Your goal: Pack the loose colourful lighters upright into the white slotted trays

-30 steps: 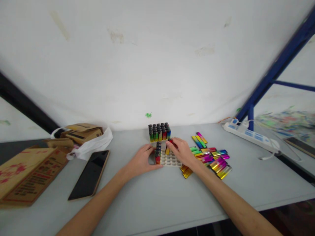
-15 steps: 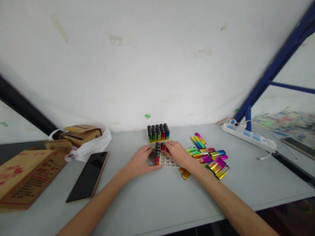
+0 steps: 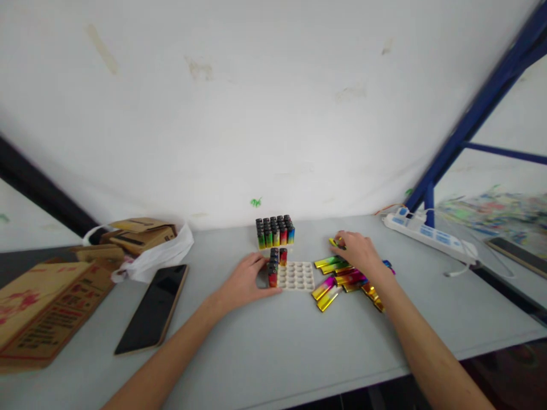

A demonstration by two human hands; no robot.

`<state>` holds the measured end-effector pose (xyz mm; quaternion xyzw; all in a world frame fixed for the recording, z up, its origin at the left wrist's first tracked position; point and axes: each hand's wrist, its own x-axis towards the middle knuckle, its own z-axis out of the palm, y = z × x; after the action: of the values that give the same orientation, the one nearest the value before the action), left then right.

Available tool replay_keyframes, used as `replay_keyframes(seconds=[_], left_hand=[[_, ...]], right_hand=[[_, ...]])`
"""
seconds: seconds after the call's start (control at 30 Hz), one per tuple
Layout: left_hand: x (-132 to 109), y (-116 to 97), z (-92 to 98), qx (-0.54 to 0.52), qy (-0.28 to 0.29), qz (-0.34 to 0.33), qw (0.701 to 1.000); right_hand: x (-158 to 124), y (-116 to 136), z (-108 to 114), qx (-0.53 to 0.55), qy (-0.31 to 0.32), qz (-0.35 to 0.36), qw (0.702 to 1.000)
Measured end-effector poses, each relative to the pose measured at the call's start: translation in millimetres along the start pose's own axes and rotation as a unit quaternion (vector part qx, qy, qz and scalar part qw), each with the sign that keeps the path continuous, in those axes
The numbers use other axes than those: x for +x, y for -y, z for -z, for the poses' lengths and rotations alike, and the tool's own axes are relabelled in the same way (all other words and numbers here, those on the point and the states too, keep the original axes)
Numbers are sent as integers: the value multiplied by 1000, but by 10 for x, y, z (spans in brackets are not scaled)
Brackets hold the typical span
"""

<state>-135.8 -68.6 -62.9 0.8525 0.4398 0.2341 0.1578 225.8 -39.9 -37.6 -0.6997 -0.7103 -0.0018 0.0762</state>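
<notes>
A white tray [image 3: 298, 277] with round holes lies on the grey table [image 3: 265, 336]. Several lighters [image 3: 274, 265] stand upright in its left side. My left hand [image 3: 243, 280] rests against the tray's left edge, fingers curled round it. A pile of shiny coloured lighters [image 3: 337, 278] lies flat to the right of the tray. My right hand [image 3: 358, 250] hovers over the far part of that pile, its fingers closing on a yellow-green lighter [image 3: 334, 244]. Behind the tray stands a full tray of upright lighters [image 3: 276, 230].
A dark phone [image 3: 154, 307] lies left of my left arm. Cardboard boxes [image 3: 47, 304] and a white plastic bag [image 3: 154, 253] sit at the far left. A white power strip [image 3: 427, 236] runs along the right, next to a blue metal frame [image 3: 465, 136].
My right hand left the tray, where it set a red lighter upright, and moved right to the loose pile. My left hand stayed at the tray.
</notes>
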Motion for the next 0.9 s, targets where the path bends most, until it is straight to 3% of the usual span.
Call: replay_keyframes(seconds=[0.1,0.23,0.33,0.5,0.67,0.8,0.9], left_hand=[[-1,8,-5,2,1,0,1000],[-1,22,-18,-1,-10,-7,1000],[-1,26,-25,0,-10,-7,1000],[-3,24,-25,-1,-14,-4,1000],[2,20,-24,2,-11,-6,1000],[5,21,-28,0,-10,-12,1000],[0,25,-30,-6,-15,-17,1000]], right_hand=[[-5,34,-71,0,19,8,1000],[23,85,-119,86,-51,49,994],[34,138,-104,221,-91,68,969],[-3,344,-72,393,-101,90,909],[-68,547,-64,523,-49,49,850],[-153,669,-21,564,-13,74,822],[-217,775,5,620,52,88,778]])
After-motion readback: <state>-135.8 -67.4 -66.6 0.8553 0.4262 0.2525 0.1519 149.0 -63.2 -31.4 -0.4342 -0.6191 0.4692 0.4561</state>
